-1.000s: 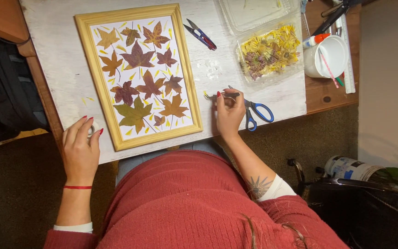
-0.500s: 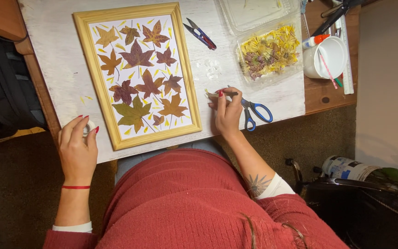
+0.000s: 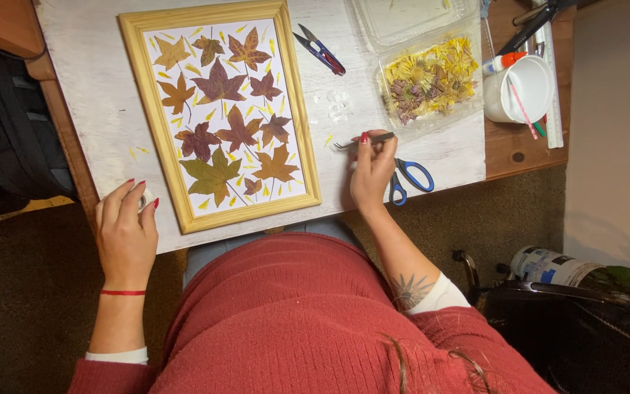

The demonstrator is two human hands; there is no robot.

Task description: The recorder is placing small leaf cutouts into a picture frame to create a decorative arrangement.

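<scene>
The right hand has its fingers pinched shut on metal tweezers, blue-handled scissors just beside them. The left hand curls its fingers around a small white object near the wooden frame of pressed leaves on the white surface

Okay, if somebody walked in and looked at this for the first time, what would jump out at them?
First the wooden picture frame in the middle of the white tabletop, filled with pressed autumn leaves and small yellow petals. Just right of it, the right hand holds metal tweezers above blue-handled scissors. Farther back on the right, a clear plastic tray of dried yellow flowers lies beside a white cup, while the left hand grips something small and white at the table's near edge.
</scene>
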